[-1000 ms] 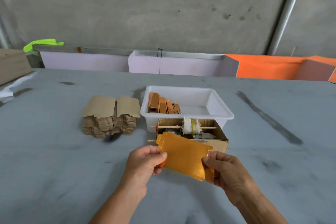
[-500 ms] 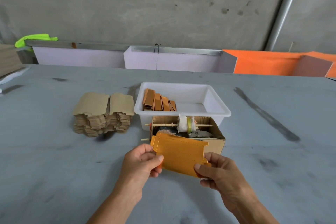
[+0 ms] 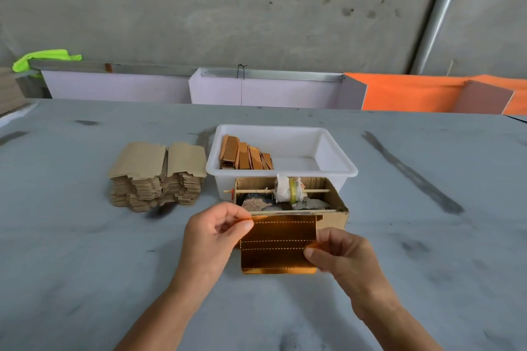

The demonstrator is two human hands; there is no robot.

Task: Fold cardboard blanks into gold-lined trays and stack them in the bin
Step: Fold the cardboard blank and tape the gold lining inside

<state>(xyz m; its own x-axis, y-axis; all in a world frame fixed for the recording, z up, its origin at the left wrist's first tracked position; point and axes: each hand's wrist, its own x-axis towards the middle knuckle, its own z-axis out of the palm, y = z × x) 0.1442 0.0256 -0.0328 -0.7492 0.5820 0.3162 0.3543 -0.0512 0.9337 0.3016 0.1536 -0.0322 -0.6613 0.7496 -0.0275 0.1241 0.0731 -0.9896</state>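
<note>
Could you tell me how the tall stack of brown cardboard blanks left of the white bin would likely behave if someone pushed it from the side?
The stack of blanks would probably shear or topple instead of sliding whole: its sheets lie loose, with ragged, uneven edges. The top blanks look slightly lifted and bowed, so they would likely slip off first. Each sheet seems thin and light.

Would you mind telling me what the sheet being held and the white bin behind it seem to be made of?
The gold-faced blank, pinched by the left hand and right hand, looks like thin cardboard with shiny foil lining: it glints and carries dotted crease lines. The white bin looks like moulded plastic, smooth, with a rolled rim.
</note>
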